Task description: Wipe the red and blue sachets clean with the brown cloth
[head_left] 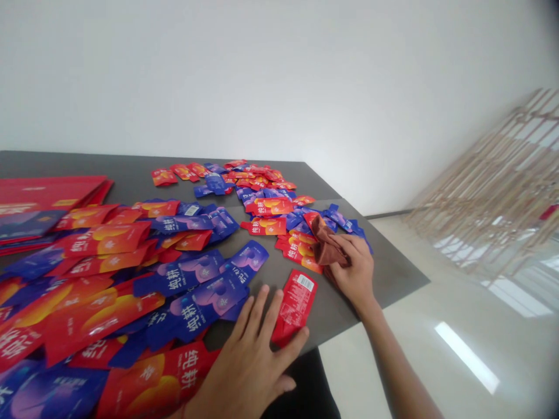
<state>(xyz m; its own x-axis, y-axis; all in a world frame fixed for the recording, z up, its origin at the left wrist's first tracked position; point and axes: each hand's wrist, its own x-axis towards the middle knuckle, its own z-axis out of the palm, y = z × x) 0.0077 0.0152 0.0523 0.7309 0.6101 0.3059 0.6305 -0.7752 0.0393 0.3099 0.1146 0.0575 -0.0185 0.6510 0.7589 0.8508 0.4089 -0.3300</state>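
Holding brown cloth near barcoded red pouch, contents hidden.

We cannot read the fine print on the flat red foil pouch with a white barcode, and our left hand hides some of its lower end. Our right hand covers part of the crumpled brown cloth. The frame's left edge crops the flat red paper bags and the big heap of glossy red-orange and blue-purple pouches; the bottom edge cuts our right forearm. The pale wooden slatted rack looks blurred and runs out of view at right.
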